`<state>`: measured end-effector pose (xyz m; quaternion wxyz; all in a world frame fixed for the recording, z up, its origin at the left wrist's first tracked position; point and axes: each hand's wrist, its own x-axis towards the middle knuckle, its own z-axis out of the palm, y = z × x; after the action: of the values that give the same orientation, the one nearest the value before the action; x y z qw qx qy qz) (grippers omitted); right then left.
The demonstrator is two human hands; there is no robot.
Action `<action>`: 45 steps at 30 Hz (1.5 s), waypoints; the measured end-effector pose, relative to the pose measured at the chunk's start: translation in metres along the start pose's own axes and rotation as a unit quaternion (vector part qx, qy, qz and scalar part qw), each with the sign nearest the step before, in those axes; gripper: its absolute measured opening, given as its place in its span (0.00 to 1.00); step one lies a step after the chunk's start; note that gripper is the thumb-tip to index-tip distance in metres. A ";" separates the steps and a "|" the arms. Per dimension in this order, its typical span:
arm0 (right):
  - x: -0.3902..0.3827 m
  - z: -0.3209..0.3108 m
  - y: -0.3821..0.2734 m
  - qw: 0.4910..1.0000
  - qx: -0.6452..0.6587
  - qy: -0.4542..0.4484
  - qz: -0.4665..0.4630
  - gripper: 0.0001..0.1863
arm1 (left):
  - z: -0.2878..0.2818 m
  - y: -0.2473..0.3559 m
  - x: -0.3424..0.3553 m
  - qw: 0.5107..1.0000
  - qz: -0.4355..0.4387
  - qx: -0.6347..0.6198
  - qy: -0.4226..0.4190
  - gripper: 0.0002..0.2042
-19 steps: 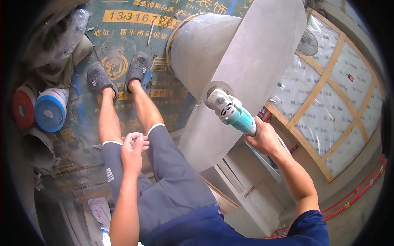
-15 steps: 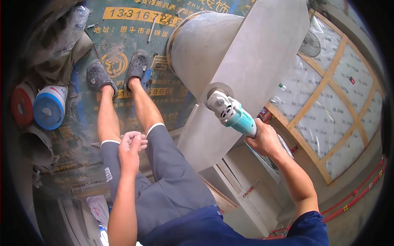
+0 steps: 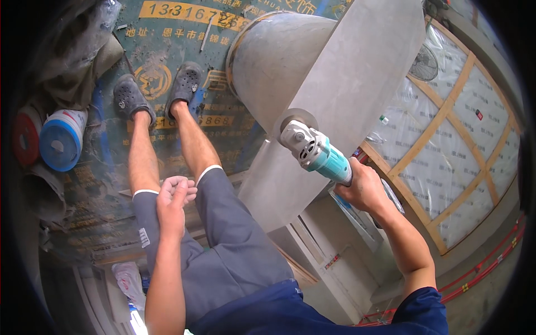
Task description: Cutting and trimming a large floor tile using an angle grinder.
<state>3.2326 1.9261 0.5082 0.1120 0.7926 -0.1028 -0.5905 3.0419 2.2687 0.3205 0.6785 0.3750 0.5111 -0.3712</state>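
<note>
Right hand (image 3: 365, 188) clamped on teal angle grinder (image 3: 315, 153), disc at stone slab (image 3: 340, 106) edge; tool judged heavy, rigid, hold by body; left hand (image 3: 174, 192) loosely curled, empty

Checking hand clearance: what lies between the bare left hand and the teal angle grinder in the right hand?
In the head view, the grey-shorts thigh and the lower end of the long grey slab lie between the left hand and the teal angle grinder.

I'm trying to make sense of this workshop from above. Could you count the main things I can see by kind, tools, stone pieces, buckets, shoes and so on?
Teal and grey handheld angle grinder, held in the right hand: 1
Pale grey flat stone slab: 1
Grey curved stone piece: 1
Round buckets, one blue and white, one red: 2
Dusty grey clog shoes: 2
Total: 7
</note>
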 end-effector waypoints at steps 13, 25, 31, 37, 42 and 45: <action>0.007 -0.001 0.007 0.999 -0.019 -0.021 -0.026 0.21 | 0.008 0.007 0.001 1.000 -0.013 -0.006 0.003 0.13; 0.016 -0.008 0.016 0.998 0.059 0.023 -0.009 0.19 | 0.007 0.005 0.005 1.000 -0.009 -0.013 0.002 0.13; 0.011 0.006 0.014 0.999 0.010 -0.018 -0.032 0.21 | 0.006 0.005 0.004 1.000 0.005 -0.030 0.003 0.14; 0.019 0.004 0.026 0.999 0.006 -0.001 -0.036 0.21 | 0.008 0.007 0.004 1.000 0.003 -0.021 0.009 0.14; 0.031 -0.012 0.036 0.996 0.082 0.043 -0.017 0.20 | 0.011 0.008 0.004 1.000 0.002 -0.022 0.011 0.13; 0.033 -0.015 0.036 0.996 0.087 0.035 -0.005 0.21 | 0.012 0.011 0.004 1.000 0.002 -0.016 0.014 0.14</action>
<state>3.2554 1.8826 0.4934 0.0431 0.8198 -0.1455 -0.5522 3.0572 2.2627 0.3205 0.6781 0.3706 0.5252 -0.3564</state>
